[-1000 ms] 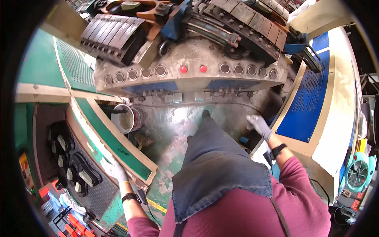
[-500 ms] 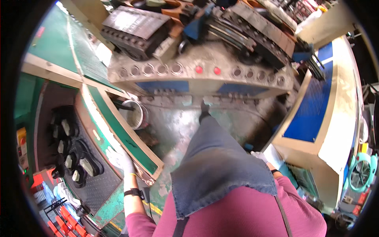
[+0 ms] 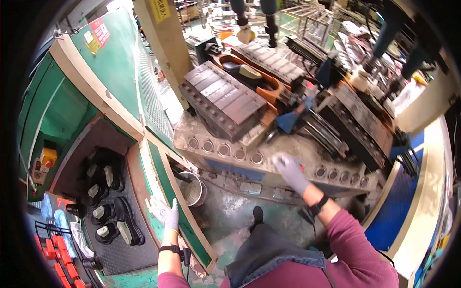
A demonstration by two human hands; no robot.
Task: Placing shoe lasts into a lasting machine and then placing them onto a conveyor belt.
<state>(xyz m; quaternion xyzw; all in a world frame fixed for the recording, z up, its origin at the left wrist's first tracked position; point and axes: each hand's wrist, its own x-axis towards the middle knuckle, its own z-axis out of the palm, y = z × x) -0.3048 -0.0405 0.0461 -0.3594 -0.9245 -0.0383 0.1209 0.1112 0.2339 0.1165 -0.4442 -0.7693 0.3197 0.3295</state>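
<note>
My right hand, in a pale glove, reaches over the front ledge of the machine. It is beside a red button and covers the spot just left of it. Its fingers look loosely stretched, slightly blurred, with nothing visible in them; contact with the ledge is unclear. My left hand, also gloved, is spread open by the cream-and-green rail at my left, holding nothing. On the ledge, a row of round metal-rimmed buttons runs left of my right hand. Behind it stands a heavy metal mould block with a row of bolts.
Several black shoes with pale inserts lie on a dark textured tray at the left. A white bucket stands on the floor. Orange mould parts hold a dark shoe form. A blue-panelled cabinet is at the right.
My right hand has come up from beside my right hip to the machine ledge. My left hand stays near the rail, fingers more spread. The view has tilted up, showing more of the machine.
</note>
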